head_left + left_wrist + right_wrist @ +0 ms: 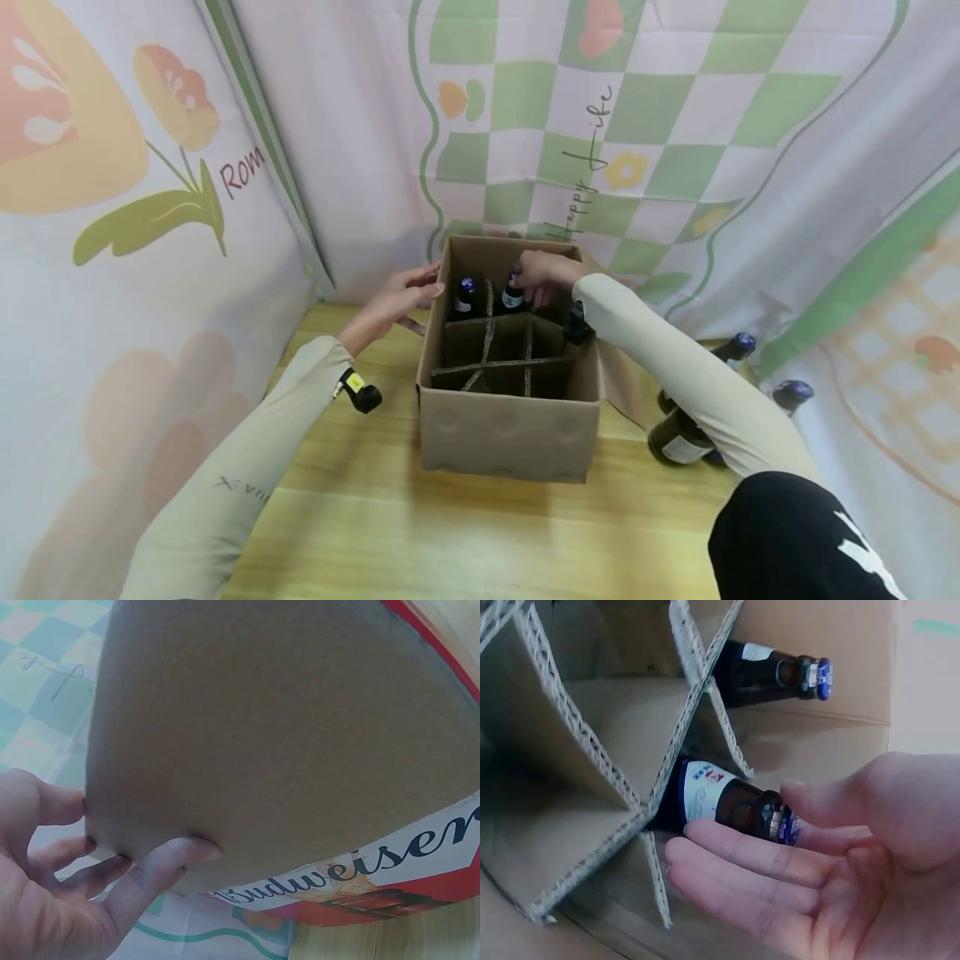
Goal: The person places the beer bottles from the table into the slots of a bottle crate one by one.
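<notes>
Box [506,433], brown rectangular cardboard, open-topped. Stands on yellowish wood-grain table [360,517], close to white fabric curtain [525,100] with green checks and "Happy Life" lettering. Inside: crossed corrugated cardboard dividers [517,364], brown, forming cells. Far row, left cell: dark brown glass bottle [463,302] with blue cap and pale label. Next cell over, beyond one divider: second dark brown glass bottle [512,298], blue cap, white label. At its neck: bare right hand [551,273], thumb and index pinching near cap, other fingers stretched alongside label. By box's far left edge: bare left hand [397,296], thumb on plain brown panel, fingers around edge, gripping cardboard. Left wrist view: red-and-white "Budweiser" print [397,855] next to panel.

In the way: cream fabric right sleeve [690,375], slanting from box's right side across group of dark brown glass bottles [678,446] with blue caps, on table at right; partly covered, cannot tell count. Between box and group: brown cardboard flap [621,383], sticking outward. Lower right corner: black fabric [780,533] with white marking.
</notes>
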The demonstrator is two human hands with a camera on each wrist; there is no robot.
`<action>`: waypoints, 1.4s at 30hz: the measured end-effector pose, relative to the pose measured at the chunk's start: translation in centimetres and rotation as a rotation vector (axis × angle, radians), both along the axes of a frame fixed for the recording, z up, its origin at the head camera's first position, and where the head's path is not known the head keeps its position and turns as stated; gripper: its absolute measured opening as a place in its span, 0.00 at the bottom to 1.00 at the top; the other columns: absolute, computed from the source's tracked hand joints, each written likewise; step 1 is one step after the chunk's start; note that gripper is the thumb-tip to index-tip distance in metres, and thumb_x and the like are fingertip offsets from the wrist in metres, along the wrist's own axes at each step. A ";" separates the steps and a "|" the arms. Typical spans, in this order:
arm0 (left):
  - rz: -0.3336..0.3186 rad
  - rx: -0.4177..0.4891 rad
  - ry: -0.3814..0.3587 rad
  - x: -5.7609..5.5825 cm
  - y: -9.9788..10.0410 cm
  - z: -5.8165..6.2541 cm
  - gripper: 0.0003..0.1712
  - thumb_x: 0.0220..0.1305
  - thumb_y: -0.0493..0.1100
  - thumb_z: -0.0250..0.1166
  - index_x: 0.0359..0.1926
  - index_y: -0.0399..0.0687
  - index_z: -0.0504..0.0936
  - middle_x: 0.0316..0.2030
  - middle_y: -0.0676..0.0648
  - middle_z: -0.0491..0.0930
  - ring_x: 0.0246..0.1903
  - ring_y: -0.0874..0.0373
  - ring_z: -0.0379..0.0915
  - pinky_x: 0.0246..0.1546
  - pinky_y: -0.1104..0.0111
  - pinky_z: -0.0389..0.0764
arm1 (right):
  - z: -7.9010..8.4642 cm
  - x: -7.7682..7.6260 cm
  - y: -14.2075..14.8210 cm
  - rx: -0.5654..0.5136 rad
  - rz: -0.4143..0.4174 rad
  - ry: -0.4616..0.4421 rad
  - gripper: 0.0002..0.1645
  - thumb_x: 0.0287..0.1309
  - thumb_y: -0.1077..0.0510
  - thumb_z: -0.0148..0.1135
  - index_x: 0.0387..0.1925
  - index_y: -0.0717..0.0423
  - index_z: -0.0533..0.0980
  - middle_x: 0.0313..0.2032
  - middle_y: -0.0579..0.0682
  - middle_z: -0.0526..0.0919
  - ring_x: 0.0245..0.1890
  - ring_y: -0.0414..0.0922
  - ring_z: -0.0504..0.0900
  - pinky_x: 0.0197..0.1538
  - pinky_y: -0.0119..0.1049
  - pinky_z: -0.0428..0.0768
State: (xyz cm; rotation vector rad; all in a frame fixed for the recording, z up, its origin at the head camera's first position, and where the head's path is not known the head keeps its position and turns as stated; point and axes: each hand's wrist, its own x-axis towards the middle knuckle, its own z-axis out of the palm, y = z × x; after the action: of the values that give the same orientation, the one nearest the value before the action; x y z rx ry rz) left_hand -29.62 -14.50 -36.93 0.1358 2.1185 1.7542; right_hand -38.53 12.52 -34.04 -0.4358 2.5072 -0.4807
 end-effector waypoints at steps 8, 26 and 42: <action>0.003 -0.001 0.001 -0.1 0.1 -0.4 0.39 0.80 0.45 0.58 0.84 0.60 0.53 0.80 0.41 0.59 0.70 0.37 0.69 0.33 0.61 0.92 | 0.9 0.2 1.3 -0.137 -0.085 -0.040 0.26 0.81 0.59 0.47 0.71 0.72 0.69 0.52 0.71 0.85 0.44 0.59 0.90 0.46 0.44 0.92; -0.002 -0.013 0.013 0.0 0.1 -0.1 0.38 0.80 0.46 0.58 0.84 0.61 0.54 0.80 0.41 0.58 0.69 0.36 0.69 0.35 0.60 0.92 | 3.2 2.0 5.1 -0.436 -0.180 0.112 0.18 0.76 0.64 0.57 0.58 0.76 0.76 0.51 0.70 0.86 0.33 0.45 0.89 0.39 0.34 0.91; 0.019 0.003 -0.004 -0.1 0.2 -0.4 0.38 0.79 0.45 0.59 0.83 0.61 0.55 0.79 0.39 0.61 0.69 0.38 0.70 0.33 0.62 0.92 | 2.0 5.5 11.8 -0.665 -0.336 0.389 0.18 0.76 0.64 0.57 0.53 0.80 0.77 0.38 0.60 0.90 0.25 0.35 0.86 0.32 0.28 0.89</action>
State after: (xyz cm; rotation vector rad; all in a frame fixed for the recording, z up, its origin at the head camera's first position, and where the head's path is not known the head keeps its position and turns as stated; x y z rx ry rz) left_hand -29.69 -14.30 -37.29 0.1132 2.1210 1.7674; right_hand -33.05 24.36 -32.05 -0.3710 2.7508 -1.5086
